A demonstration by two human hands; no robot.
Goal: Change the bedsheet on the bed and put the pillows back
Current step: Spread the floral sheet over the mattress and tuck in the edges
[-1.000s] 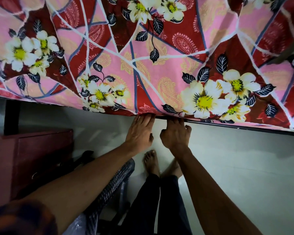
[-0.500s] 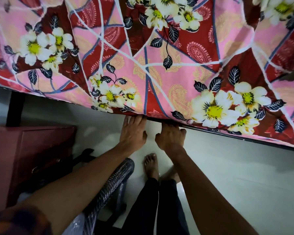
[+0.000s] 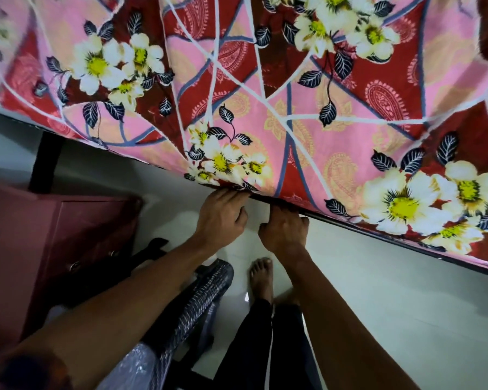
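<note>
Pink-and-red floral cotton bedsheet drapes the bed; its hem runs left to right just ahead of both hands. Left hand presses it flat-fingered (touching); right hand has its fingertips hidden, so its grip is unclear.

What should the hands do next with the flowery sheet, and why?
Probably push the sheet hem in under the bed edge. The left hand and right hand both sit at that hem with fingertips hidden beneath it, and the hem hangs over the dark frame.
</note>
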